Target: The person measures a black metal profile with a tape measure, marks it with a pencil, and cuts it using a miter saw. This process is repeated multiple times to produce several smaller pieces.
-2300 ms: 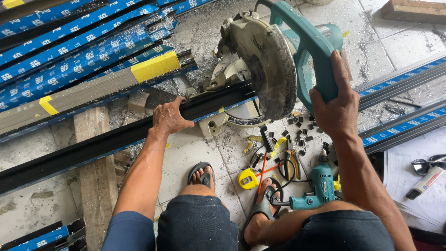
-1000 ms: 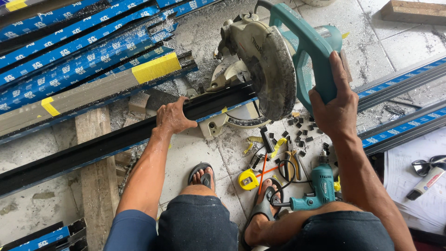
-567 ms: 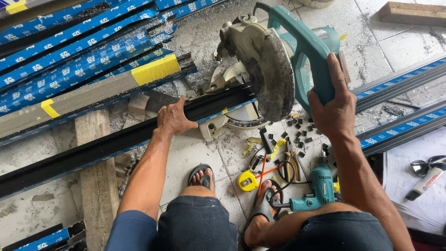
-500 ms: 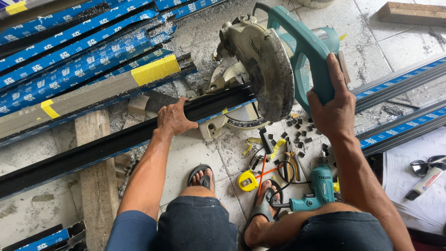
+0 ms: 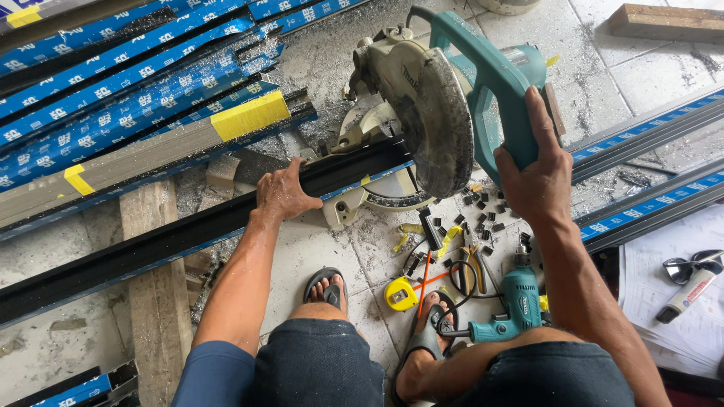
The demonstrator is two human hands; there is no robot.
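Left hand (image 5: 283, 194) pressed flat, fingers together, on black aluminium profile (image 5: 151, 241); teal saw handle (image 5: 490, 83) gripped by right hand (image 5: 539, 177), blade guard (image 5: 441, 124) just above profile

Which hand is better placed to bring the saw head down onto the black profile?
Right. The right hand already grips the teal handle of the miter saw, raised above the black profile. The left hand is pressed on that profile, apparently steadying it beside the blade.
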